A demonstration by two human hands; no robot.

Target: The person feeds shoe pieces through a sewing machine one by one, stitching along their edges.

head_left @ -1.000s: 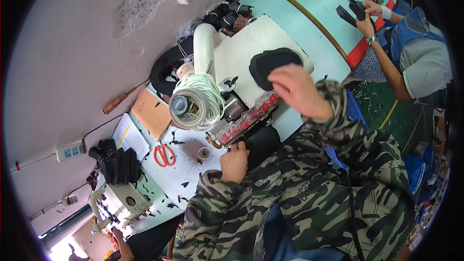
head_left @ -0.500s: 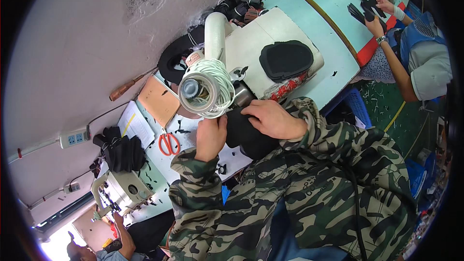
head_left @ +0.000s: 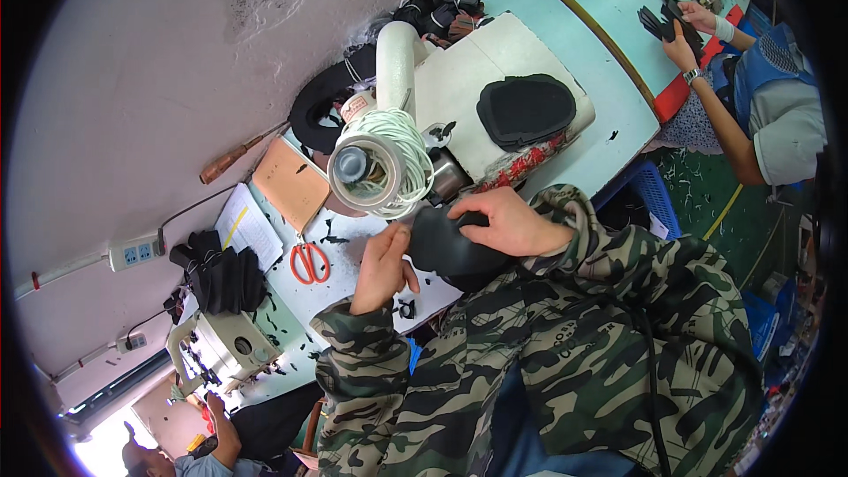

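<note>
The pale tabletop (head_left: 601,155) is carrying everything at this station, and the white machine (head_left: 396,62) is standing on it. A coil of pale cord (head_left: 415,163) is hanging around a clear round holder, and it is hiding the machine's working end. On the machine's flat white top, a stack of rounded black pieces (head_left: 526,111) is lying, apart from both hands; nothing visible is showing whether those pieces are finished or waiting.

One black piece (head_left: 446,252) is occupying the hands at the near side of the machine, just below the coil. It is looking partway through its handling, since it is being held at the machine, off the stack. How much of its edge is done is remaining unclear, as no seam or cut is showing.

The right hand (head_left: 508,223) is bending its fingers over the upper part of this piece, gripping it between thumb and forefinger. The left hand (head_left: 382,265) is curling loosely at the piece's left edge; whether it is pinching that edge, I am not managing to tell. Orange-handled scissors (head_left: 309,263) are lying apart, and small black scraps (head_left: 331,232) are littering the surface nearby.
</note>
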